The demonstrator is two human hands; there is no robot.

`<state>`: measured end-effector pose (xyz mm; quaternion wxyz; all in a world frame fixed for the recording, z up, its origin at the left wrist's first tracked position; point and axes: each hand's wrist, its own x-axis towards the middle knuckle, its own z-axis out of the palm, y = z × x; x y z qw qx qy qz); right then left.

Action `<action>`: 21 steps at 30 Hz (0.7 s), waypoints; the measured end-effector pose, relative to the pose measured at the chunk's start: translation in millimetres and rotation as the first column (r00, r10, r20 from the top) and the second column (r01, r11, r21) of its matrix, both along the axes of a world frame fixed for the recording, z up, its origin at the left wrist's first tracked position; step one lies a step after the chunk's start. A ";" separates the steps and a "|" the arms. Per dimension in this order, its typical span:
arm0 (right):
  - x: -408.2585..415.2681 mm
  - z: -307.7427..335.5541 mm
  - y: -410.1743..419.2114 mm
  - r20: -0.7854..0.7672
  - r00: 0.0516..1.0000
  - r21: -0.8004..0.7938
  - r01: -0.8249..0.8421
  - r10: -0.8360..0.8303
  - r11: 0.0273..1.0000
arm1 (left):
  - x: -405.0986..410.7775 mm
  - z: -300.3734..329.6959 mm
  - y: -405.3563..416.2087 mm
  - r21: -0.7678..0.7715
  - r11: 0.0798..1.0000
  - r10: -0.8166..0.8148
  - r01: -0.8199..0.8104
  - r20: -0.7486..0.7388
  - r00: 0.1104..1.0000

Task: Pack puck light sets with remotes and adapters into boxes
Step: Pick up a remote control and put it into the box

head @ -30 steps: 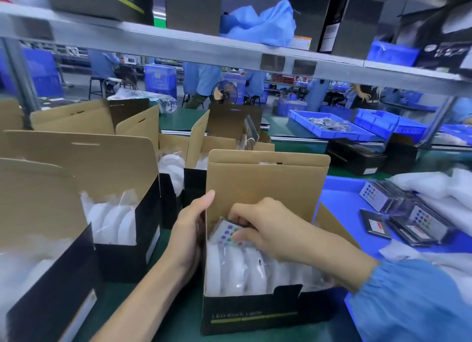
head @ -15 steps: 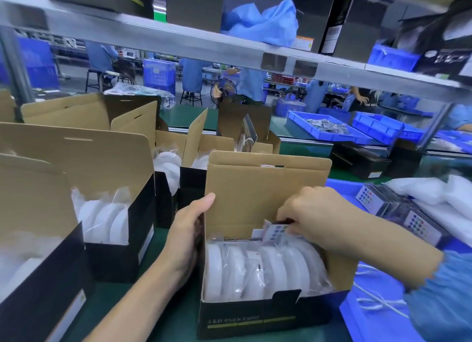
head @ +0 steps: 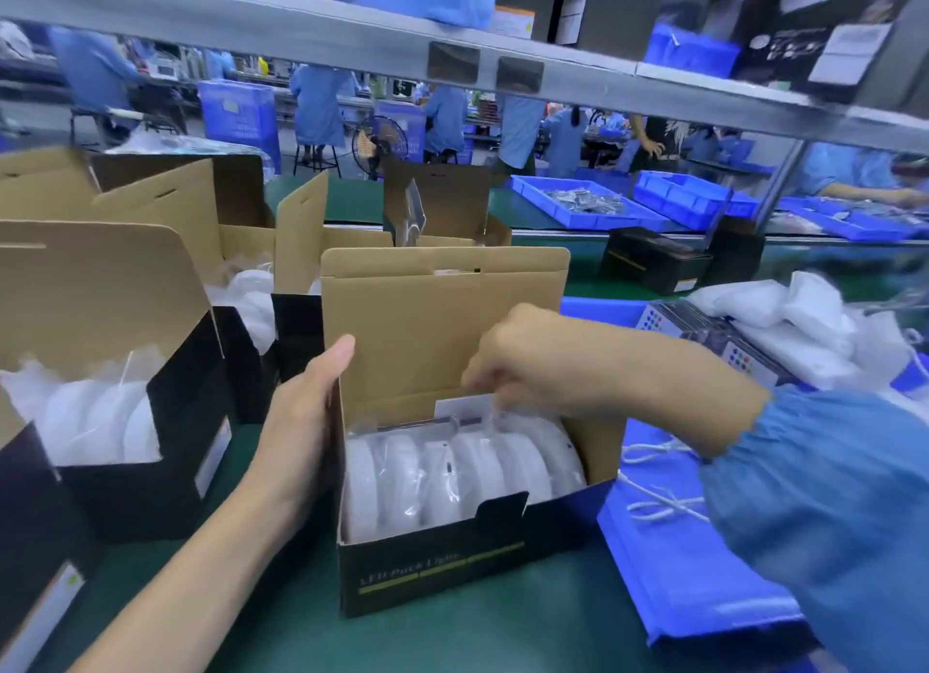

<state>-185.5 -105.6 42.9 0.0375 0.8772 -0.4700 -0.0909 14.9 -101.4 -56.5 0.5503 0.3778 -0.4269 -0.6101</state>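
Bench (head: 502,622): green mat; open boxes stand in a row from the left edge to the middle, and a blue tray (head: 678,572) lies at the right.
Box (head: 432,567): the one being packed, directly ahead between the two arms, black front panel toward the person, brown lid flap (head: 442,320) standing upright at the back.
Pucks (head: 452,471): white discs in clear wrap, on edge in a row that runs left to right and fills the box floor.
Remote (head: 465,405): a flat white card-like piece, standing on edge in the slot between the pucks and the back wall, long axis left to right, parallel to the puck row.
Left hand (head: 301,421): fingers straight, palm flat against the box's outer left wall, thumb up along the edge; it steadies the box.
Right hand (head: 523,366): reaches in from the right over the back of the box, fingers curled down at the remote's top edge; motion blur hides whether they pinch it.
Key relation: the slot lies just under the right hand, so that hand is nearer; pressing straight down looks like what remains.
Spare remotes (head: 739,355): stacked on the tray, right of the box, beside white bags (head: 804,310).
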 end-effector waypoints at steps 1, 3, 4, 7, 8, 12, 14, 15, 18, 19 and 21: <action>-7.9 7.7 3.5 0.082 0.996 -0.091 -0.010 0.017 0.996 | -3.2 1.1 0.5 -0.038 0.999 0.039 -0.037 0.051 0.998; -19.2 13.7 16.4 0.229 0.973 -0.142 0.006 0.026 0.990 | -8.6 3.4 3.0 -0.085 0.985 0.160 -0.150 0.125 0.979; -20.2 13.6 23.6 0.272 0.962 -0.050 0.005 0.009 0.999 | -8.5 3.4 4.3 -0.090 0.975 0.213 -0.202 0.144 0.966; -18.9 2.9 31.7 0.256 0.961 0.310 0.022 -0.106 0.950 | 0.7 2.3 5.7 -0.160 0.946 0.309 -0.281 0.198 0.930; -18.1 -1.5 29.5 0.253 0.962 0.331 0.017 -0.107 0.943 | 7.4 1.2 4.8 -0.196 0.952 0.280 -0.235 0.245 0.928; -5.6 -13.6 17.3 0.234 0.969 0.262 0.011 -0.075 0.965 | 40.8 -7.3 4.0 -0.217 0.969 -0.028 0.121 0.387 0.922; -1.3 -16.0 12.0 0.239 0.968 0.239 0.022 -0.081 0.971 | 53.5 -20.1 10.1 -0.302 0.904 -0.133 0.303 0.475 0.870; -0.4 -17.9 10.2 0.250 0.965 0.233 0.023 -0.083 0.972 | 55.8 -26.5 13.1 -0.329 0.873 -0.142 0.360 0.534 0.833; -0.1 -23.1 16.8 0.283 0.958 0.158 0.003 -0.049 0.987 | 57.5 -47.3 12.1 -0.435 0.832 0.035 0.345 0.662 0.748; -4.6 -22.1 22.6 0.322 0.946 0.119 -0.017 -0.022 0.993 | 56.8 -51.0 9.0 -0.479 0.820 0.115 0.313 0.673 0.730; -30.3 -9.2 36.2 0.548 0.835 0.000 -0.059 0.049 0.998 | 59.1 -61.6 0.0 -0.552 0.792 0.230 0.261 0.666 0.709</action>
